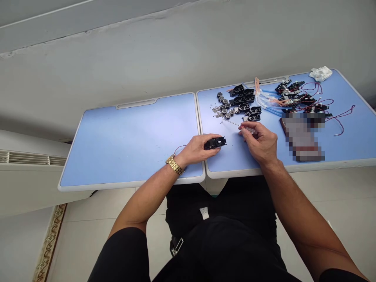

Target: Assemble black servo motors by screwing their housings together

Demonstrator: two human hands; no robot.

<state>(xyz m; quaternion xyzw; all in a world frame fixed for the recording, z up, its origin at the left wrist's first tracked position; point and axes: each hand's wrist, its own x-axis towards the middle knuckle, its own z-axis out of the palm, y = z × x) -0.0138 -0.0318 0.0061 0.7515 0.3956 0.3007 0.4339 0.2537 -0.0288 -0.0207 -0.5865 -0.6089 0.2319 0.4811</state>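
Observation:
My left hand (197, 149) is wrapped round a small black plastic housing (216, 143) over the table, near the seam between its two halves. A thin dark red wire trails from behind that hand. In my right hand (260, 141) is a screwdriver (235, 124) with a clear handle, gripped between thumb and fingers. Its thin shaft points left toward a pile of small screws (217, 111). The tip is apart from the housing. Beside the screws lie several round metal parts (225, 103) and several black plastic shells (243, 98).
Farther right lie black assemblies (293, 94) with red wires, next to a bundle of blue and orange tubes (264, 98). A blurred flat object (304, 139) rests near the right front edge. Crumpled white tissue (320, 73) sits at the back right of the blue folding table (141, 145).

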